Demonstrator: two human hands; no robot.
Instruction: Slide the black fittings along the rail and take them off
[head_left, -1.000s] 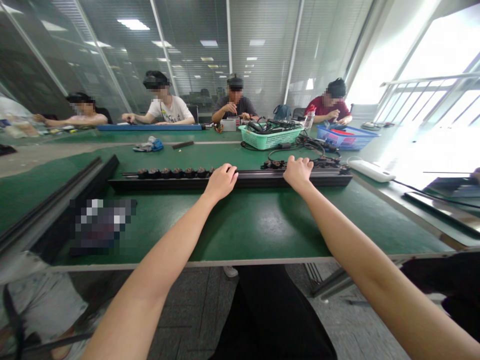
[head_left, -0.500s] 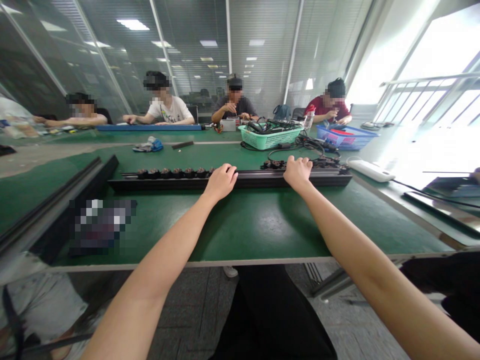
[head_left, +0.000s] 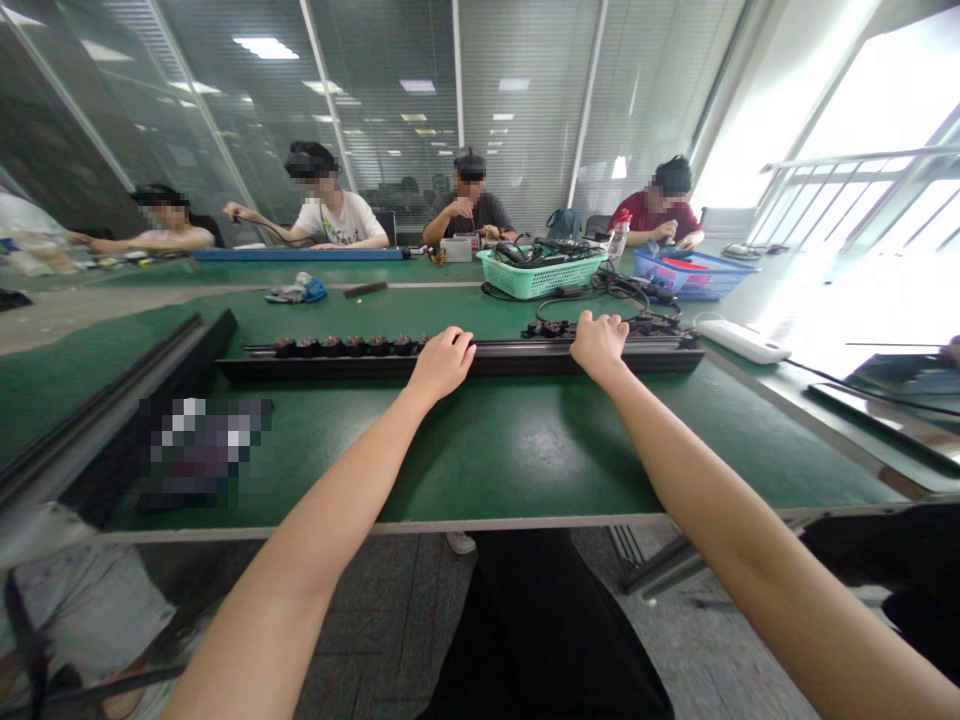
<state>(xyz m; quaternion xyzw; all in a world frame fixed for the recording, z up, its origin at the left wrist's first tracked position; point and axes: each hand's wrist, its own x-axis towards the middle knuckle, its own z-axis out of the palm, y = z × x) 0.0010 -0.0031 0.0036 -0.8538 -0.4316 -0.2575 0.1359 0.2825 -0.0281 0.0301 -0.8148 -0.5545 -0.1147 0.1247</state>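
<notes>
Across the green table lies a long black rail (head_left: 517,366) with a grey metal strip along its top. My left hand (head_left: 444,362) is closed over its middle, fingers curled over the far side. Further right, my right hand (head_left: 600,345) is also closed on it, knuckles up; the fingertips of both hands are hidden. A row of small black round parts (head_left: 354,347) with copper-coloured tops stands along the rail, left of my left hand. More dark parts (head_left: 551,328) lie behind the rail near my right hand.
A green basket (head_left: 536,284) of cables and a blue basket (head_left: 697,281) stand beyond. Loose black cables (head_left: 622,290) lie between them. Other black rails (head_left: 150,420) rest at the left; a white power strip (head_left: 742,341) is at the right. Several people sit across the table.
My right hand has shifted very slightly right; my left hand and the rail stay in place. Across the table, a person in white has raised an arm outward to the left.
</notes>
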